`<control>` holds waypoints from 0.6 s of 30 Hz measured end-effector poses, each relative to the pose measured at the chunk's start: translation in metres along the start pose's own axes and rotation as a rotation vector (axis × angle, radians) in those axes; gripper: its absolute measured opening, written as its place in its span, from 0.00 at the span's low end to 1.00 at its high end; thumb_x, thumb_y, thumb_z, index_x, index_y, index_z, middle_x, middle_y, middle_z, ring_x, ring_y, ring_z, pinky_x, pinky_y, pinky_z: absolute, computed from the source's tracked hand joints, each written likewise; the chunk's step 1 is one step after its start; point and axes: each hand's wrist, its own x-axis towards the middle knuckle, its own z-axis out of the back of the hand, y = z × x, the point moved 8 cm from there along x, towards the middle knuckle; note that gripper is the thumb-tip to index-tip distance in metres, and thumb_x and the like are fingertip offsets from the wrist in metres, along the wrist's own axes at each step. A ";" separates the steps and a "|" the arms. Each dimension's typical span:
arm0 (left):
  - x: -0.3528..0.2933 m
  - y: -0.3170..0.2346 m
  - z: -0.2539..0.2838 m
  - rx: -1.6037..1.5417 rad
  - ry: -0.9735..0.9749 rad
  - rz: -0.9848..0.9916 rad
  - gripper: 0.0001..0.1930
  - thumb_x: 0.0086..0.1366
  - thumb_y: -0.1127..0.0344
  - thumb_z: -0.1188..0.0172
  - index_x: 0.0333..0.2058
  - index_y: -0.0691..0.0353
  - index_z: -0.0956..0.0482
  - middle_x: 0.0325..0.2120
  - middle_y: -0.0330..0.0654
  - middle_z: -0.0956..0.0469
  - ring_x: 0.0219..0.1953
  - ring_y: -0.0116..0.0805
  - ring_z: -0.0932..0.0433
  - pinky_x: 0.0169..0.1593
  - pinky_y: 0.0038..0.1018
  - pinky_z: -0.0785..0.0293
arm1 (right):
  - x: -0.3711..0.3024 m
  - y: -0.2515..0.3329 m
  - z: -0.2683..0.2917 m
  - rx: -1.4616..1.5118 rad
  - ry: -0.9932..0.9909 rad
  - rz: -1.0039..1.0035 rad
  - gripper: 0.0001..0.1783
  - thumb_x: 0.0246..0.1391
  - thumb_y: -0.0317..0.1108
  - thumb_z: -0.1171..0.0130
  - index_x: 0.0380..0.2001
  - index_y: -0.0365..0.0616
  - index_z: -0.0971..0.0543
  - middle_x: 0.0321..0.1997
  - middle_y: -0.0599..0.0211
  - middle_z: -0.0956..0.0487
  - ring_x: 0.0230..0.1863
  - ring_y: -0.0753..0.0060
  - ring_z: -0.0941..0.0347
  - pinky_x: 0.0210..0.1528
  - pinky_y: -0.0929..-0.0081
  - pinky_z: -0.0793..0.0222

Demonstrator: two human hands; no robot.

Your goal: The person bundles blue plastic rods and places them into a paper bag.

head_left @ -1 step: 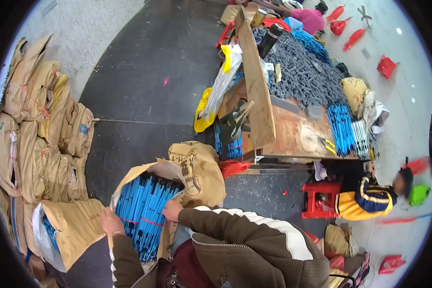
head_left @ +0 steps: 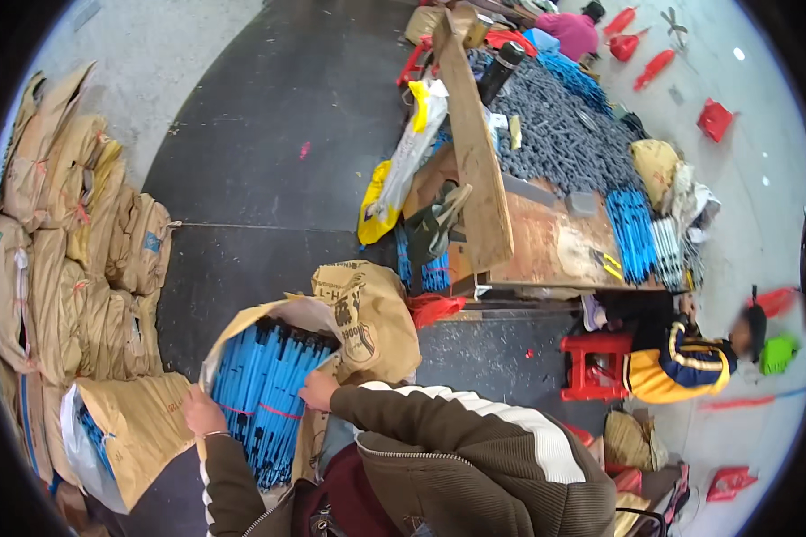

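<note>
The blue rods [head_left: 273,371], tied in bundles with pinkish-red bands [head_left: 280,412], lie between the two hands, inside an open kraft-paper sack [head_left: 242,319]. The left hand [head_left: 204,412] seems to pinch the sack's near-left edge, with the fingers folded over it. The right hand [head_left: 318,391] is curled and seems to pinch the opposite edge, just beside the rods.

To handle this well, I judge that both edges should be pulled evenly and gently, because paper may tear at a pinched place. The rods' black ends should not catch in the rim, and the bands had better stay where they are.

The fingertips of the right hand are hard to make out, and the sack's bottom, below the grip, is hidden by sleeves and jacket. Outside the left hand, another paper sack [head_left: 148,407] shows only some of its blue contents. How many bundles lie underneath, I cannot tell.
</note>
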 end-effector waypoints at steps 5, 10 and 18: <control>0.057 0.080 -0.032 -0.262 -0.043 -0.221 0.09 0.59 0.62 0.53 0.29 0.63 0.30 0.28 0.51 0.28 0.29 0.54 0.28 0.30 0.43 0.33 | -0.005 0.083 -0.005 -0.174 -0.147 0.218 0.16 0.40 0.35 0.52 0.18 0.30 0.25 0.22 0.42 0.26 0.28 0.47 0.26 0.31 0.59 0.30; 0.089 0.122 -0.069 -0.314 -0.025 -0.149 0.25 0.58 0.47 0.50 0.34 0.70 0.27 0.26 0.60 0.27 0.29 0.59 0.29 0.32 0.45 0.36 | -0.040 0.102 0.009 -0.139 -0.155 0.092 0.16 0.39 0.36 0.51 0.24 0.32 0.23 0.26 0.43 0.25 0.32 0.46 0.26 0.34 0.59 0.30; 0.093 0.073 -0.072 -0.140 0.431 -0.128 0.30 0.57 0.44 0.50 0.24 0.74 0.26 0.19 0.61 0.28 0.25 0.56 0.27 0.26 0.47 0.37 | 0.080 -0.051 -0.074 -0.338 -0.215 0.039 0.15 0.34 0.40 0.46 0.22 0.40 0.21 0.23 0.50 0.23 0.28 0.52 0.25 0.30 0.63 0.29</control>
